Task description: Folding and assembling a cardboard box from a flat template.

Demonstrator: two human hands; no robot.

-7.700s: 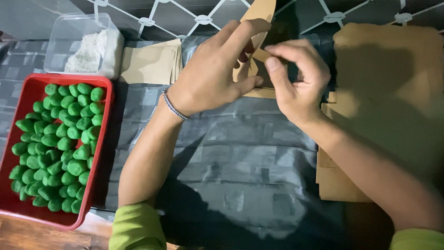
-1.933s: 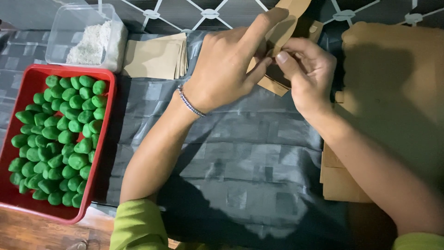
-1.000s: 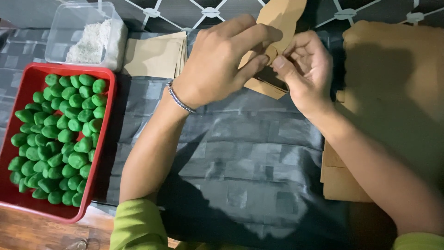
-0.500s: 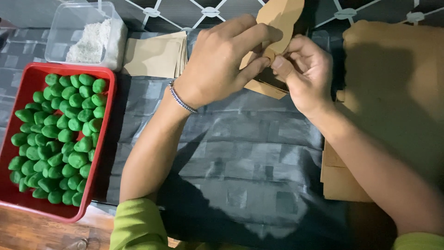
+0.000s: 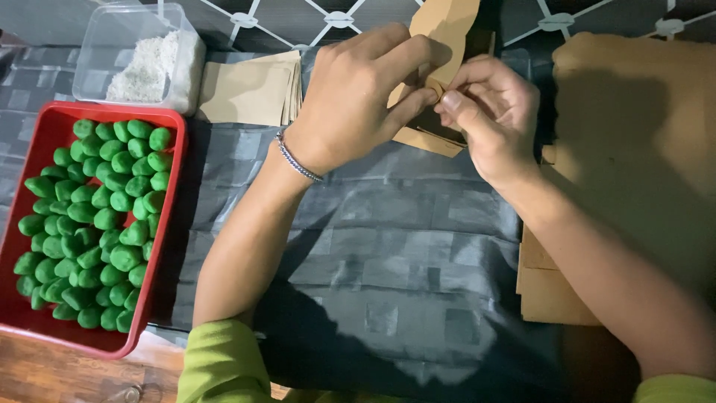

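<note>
Stiff brown cardboard piece between fingers

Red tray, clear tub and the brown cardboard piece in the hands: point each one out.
red tray (image 5: 46, 125), head view, bare upper left rim.
clear tub (image 5: 112, 45), head view, see-through left wall.
brown cardboard piece (image 5: 447, 22), head view, upper flap above the fingers.

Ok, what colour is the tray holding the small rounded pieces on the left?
Red tray, filled with green pieces; the head view, the only one, shows it clearly.
</note>
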